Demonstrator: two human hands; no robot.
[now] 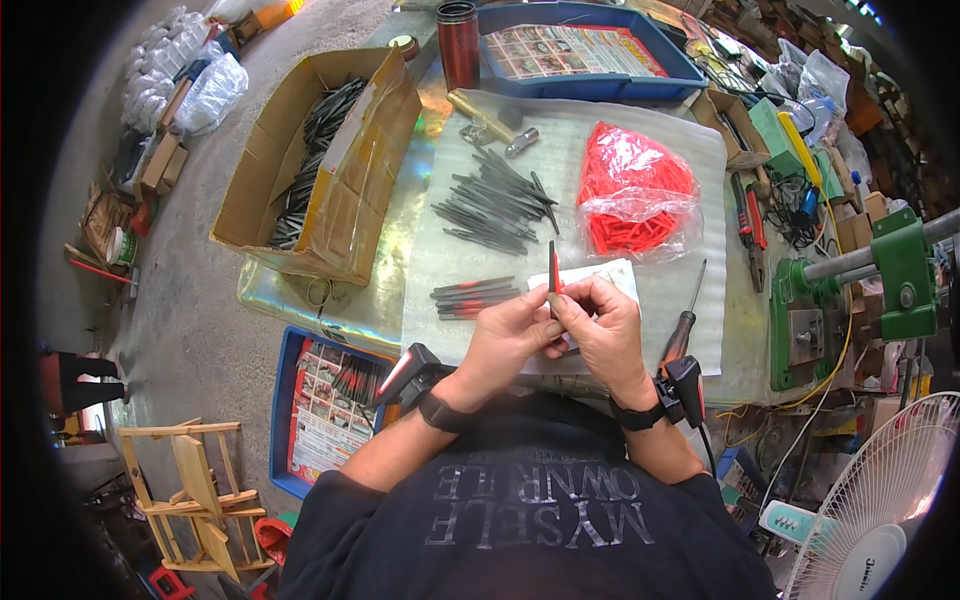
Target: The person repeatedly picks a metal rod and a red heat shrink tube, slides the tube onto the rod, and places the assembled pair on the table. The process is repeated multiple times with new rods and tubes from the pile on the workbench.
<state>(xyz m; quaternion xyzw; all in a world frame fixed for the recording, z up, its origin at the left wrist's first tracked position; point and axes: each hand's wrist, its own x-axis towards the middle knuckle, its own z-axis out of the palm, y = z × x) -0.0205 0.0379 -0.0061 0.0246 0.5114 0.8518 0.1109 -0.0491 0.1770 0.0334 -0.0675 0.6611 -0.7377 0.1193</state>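
Note:
Both hands meet over the near part of the work mat. My left hand [512, 330] is closed, its thumb and fingers pressed against the lower end of a slim black piece with a red strip [554, 268]. From the other side my right hand [606, 328] pinches the same piece, which points away from me. Its lower end is hidden by my fingers. Just left of my hands lies a small group of black-and-red pieces [474, 297]. Farther back is a heap of plain black pieces [492, 205]. A clear plastic bag of red strips [638, 190] sits to the right of it.
A cardboard box [345, 200] of black pieces stands left. At the back are a hammer [490, 118], a red tumbler [459, 50] and a blue tray [600, 88]. A screwdriver [684, 325], pliers [748, 235] and a green clamp-like tool [800, 320] are right. White paper [615, 275] lies beneath my hands.

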